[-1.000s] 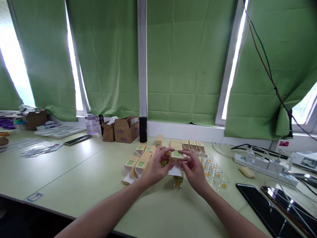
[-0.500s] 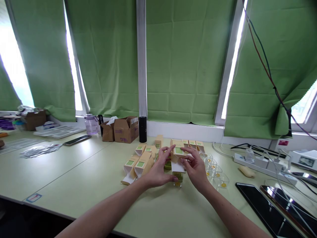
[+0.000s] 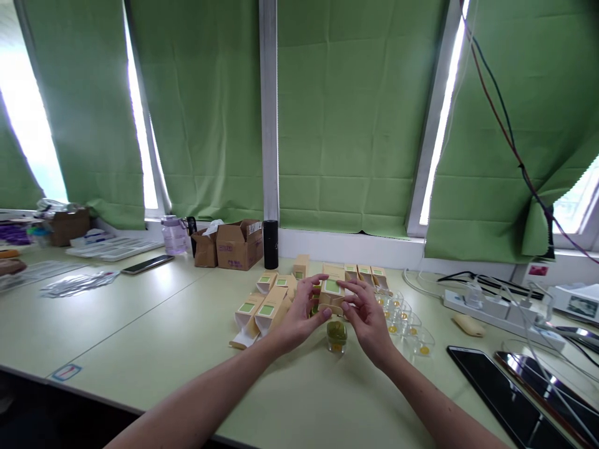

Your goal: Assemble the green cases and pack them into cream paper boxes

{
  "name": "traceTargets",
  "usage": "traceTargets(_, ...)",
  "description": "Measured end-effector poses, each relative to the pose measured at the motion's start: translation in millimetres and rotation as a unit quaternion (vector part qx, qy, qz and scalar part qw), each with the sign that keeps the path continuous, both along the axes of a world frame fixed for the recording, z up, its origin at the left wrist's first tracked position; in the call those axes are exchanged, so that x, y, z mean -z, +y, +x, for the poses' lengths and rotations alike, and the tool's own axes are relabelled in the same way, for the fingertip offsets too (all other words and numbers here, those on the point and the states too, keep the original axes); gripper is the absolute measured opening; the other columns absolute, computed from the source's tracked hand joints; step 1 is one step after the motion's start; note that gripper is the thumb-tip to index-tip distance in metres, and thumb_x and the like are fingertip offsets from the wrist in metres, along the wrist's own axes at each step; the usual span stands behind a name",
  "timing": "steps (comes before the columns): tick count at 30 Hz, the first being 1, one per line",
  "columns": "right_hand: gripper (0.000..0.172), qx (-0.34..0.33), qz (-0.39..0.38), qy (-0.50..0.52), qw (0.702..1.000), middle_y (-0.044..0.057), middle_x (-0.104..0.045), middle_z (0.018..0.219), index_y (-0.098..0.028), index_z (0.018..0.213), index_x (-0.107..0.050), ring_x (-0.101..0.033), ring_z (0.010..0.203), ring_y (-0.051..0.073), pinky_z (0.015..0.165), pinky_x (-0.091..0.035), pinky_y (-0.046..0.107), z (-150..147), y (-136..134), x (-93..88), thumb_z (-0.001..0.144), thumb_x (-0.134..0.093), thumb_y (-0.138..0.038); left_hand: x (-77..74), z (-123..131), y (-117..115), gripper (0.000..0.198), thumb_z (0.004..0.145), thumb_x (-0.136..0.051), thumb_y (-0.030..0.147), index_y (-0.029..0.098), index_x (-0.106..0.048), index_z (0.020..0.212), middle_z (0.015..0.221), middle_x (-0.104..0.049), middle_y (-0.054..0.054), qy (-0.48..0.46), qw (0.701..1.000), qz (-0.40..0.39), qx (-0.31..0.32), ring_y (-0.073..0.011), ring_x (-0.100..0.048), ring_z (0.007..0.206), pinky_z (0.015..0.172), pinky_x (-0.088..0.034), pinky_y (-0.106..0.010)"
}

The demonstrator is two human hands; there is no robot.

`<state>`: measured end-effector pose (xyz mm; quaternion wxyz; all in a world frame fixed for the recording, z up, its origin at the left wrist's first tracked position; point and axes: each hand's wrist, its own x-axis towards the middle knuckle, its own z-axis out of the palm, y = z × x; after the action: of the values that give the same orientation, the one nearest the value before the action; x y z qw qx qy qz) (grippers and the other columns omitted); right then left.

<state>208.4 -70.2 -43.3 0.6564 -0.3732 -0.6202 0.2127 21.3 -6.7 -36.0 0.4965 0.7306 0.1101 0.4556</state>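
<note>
Since the earlier frame our carton (image 3: 333,290) has come lower, and its white flap no longer hangs down. We pinch it between both hands, left hand (image 3: 299,315) on its left side, right hand (image 3: 367,318) on its right, just above the small green jar (image 3: 336,335) standing on the table (image 3: 140,337). Open cartons (image 3: 259,308) lie just left.

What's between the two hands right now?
Head view: a tan carton with a green label, held by both the left hand and right hand; a small green-filled jar stands just below.
</note>
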Motion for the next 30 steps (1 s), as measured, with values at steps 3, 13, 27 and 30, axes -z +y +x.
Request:
traceTargets(3,0.037,-0.01,-0.002,0.003,1.0,0.009,-0.048,0.138,-0.034,0.133,-0.07,-0.07,0.098,0.02,0.086,-0.067,0.039,-1.3,-0.7,-0.4,0.1,-0.065,-0.05,-1.5,1.5,0.0,0.07,0.091,-0.079,0.052,0.026,-0.047,0.148,0.125,-0.057,-0.012,-0.013,0.999,-0.027,0.014,-0.0259,-0.066,0.114,0.098,-0.056,-0.039)
traceTargets(13,0.034,-0.019,0.012,-0.018,1.0,0.008,-0.047,0.136,-0.035,0.134,-0.07,-0.07,0.102,0.021,0.09,-0.066,0.043,-1.8,-2.6,1.2,0.1,-0.066,-0.044,-5.7,3.3,-1.6,0.061,0.09,-0.08,0.05,0.026,-0.047,0.136,0.119,-0.056,-0.008,-0.03,0.998,-0.06,0.005,-0.0197,-0.061,0.106,0.088,-0.051,-0.03)
traceTargets(27,0.036,-0.017,0.017,-0.021,0.999,0.008,-0.046,0.136,-0.035,0.132,-0.07,-0.069,0.101,0.02,0.089,-0.065,0.04,-3.4,-4.5,-1.0,0.097,-0.073,-0.043,-6.7,4.2,-1.9,0.054,0.092,-0.077,0.054,0.025,-0.051,0.131,0.126,-0.055,-0.009,-0.031,0.999,-0.023,-0.031,-0.021,-0.06,0.11,0.09,-0.05,-0.031)
traceTargets(30,0.038,-0.017,0.014,-0.019,1.0,0.008,-0.047,0.137,-0.035,0.133,-0.069,-0.069,0.1,0.02,0.089,-0.065,0.04,-3.6,-4.5,-1.4,0.096,-0.074,-0.044,-2.8,5.7,1.1,0.055,0.093,-0.075,0.056,0.025,-0.051,0.133,0.12,-0.057,-0.009,-0.027,0.999,-0.011,-0.039,-0.0203,-0.06,0.105,0.088,-0.052,-0.031)
